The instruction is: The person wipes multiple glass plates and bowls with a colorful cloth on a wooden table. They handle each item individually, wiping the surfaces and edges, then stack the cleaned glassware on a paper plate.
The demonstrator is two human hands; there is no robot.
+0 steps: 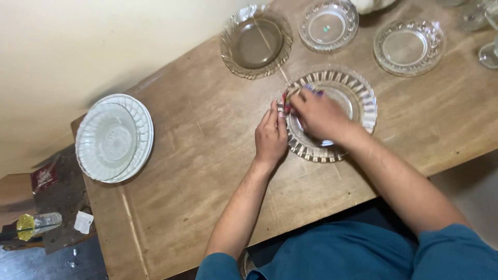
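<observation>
The left hand [271, 136] lies flat at the near-left rim of the ribbed glass plate [363, 98], fingers pressed together and extended, fingertips touching the rim. The right hand [317, 115] rests over the plate's centre, fingers curled and pinching a small multicoloured cloth [288, 97] against the plate's left rim. The plate sits on the wooden counter [207, 171], toward the middle of its near edge.

At the counter's left end, well apart from the hands, stands a stack of white ribbed plates [114, 138].

Along the far edge lie three further glass dishes: an amber-tinted scalloped glass plate [256, 41] just beyond the ribbed plate, a small clear glass dish [328, 25] beside it, and a clear beaded glass dish [410, 46] toward the right end. Clear glassware [489, 52] stands at the far-right corner, partly cut off.
</observation>
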